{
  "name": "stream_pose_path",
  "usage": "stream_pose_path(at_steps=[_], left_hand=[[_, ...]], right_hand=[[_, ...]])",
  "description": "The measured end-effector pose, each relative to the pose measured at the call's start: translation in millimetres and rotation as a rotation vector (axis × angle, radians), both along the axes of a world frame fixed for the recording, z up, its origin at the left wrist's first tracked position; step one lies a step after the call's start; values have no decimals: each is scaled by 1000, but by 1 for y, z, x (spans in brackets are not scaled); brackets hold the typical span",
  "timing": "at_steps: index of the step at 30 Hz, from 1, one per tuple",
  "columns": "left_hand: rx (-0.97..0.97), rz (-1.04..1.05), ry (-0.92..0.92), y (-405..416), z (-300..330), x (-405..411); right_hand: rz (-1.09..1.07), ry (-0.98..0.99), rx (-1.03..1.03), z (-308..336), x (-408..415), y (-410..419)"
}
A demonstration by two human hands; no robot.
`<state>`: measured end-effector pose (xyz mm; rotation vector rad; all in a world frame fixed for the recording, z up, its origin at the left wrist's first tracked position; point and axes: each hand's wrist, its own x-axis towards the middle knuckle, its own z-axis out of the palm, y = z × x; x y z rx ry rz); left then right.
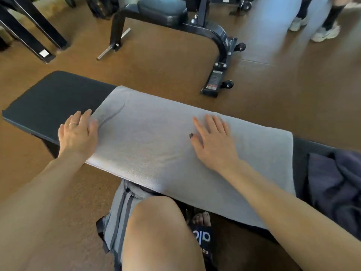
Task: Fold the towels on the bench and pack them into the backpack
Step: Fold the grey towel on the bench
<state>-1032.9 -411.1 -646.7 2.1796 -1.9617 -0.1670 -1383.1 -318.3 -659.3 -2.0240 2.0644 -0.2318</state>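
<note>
Bare arms, no sleeves in view. Thin ring [73,124] on left hand [78,133]. Grey shorts [119,210] with darker side stripes. Black slide sandal [203,237], white lettering.

You've got one grey towel [175,145] spread on one black desk [52,100] — and one dark bundle of cloth [336,184] at its right end. Two hands on the towel: left hand [79,132], right hand [214,137]. One weight machine [195,24] behind. Two pale shoes [324,33] at the far right — one other person's.
</note>
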Motion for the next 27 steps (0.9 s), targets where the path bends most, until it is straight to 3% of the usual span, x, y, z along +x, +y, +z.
stream_pose_path(at_steps=[5,8,12,14,19,27], left_hand=[[-64,-473,18,17,30,-131],[123,-750,-22,41,40,-223],[381,-957,-151,93,40,-306],[380,-1059,-255,127,35,-321],[110,-1470,-483,202,30,-329],[109,-1683,-312,230,27,-323]], right_hand=[[-249,30,30,7,-83,34],[-269,76,66,8,-126,49],[-308,97,61,10,-155,72],[-321,97,58,12,-164,81],[-270,80,49,16,-173,91],[-238,63,45,14,-170,104]])
